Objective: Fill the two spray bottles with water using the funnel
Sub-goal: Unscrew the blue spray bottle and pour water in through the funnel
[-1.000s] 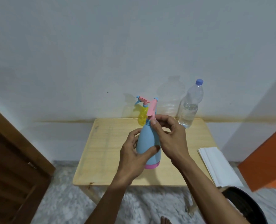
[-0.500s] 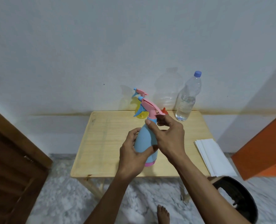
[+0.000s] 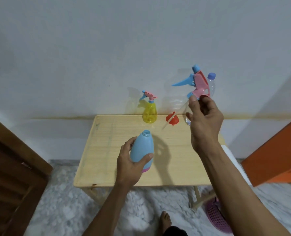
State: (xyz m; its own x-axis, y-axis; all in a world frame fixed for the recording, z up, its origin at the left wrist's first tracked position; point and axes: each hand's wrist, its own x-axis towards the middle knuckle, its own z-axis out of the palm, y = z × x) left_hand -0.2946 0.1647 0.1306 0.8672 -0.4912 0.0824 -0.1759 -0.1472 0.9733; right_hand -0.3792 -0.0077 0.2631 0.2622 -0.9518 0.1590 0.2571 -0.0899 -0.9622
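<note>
Blue spray bottle: lower centre of frame, tilted, above the wooden table. Your left hand was wrapped around its body, thumb across the front, fingers closed behind. Its neck stood open and bare.

Change: 0.5 s earlier the pink-and-blue trigger head was still seated on that neck, your right fingers at the collar. At this moment it was off and lifted to the upper right of frame. Your right hand pinched it at the collar between thumb and fingertips, its thin dip tube trailing down and left in the air.

Meaning, as a judgement: bottle 1 of 2 was opened and ready for the funnel. No water had gone in yet, so far as the opaque body allowed me to tell.

Around it:
- Orange funnel, at the back of the table, centre-right, partly crossed by the dip tube.
- Yellow spray bottle, back of the table, left of the funnel, trigger head still on; it looked empty.
- Clear water bottle, purple cap on, mostly hidden behind your right hand and the trigger head.

In the way: both of your hands were occupied. You would likely need to put the trigger head down and stand the blue bottle upright before reaching the funnel. The water bottle still needed uncapping.
</note>
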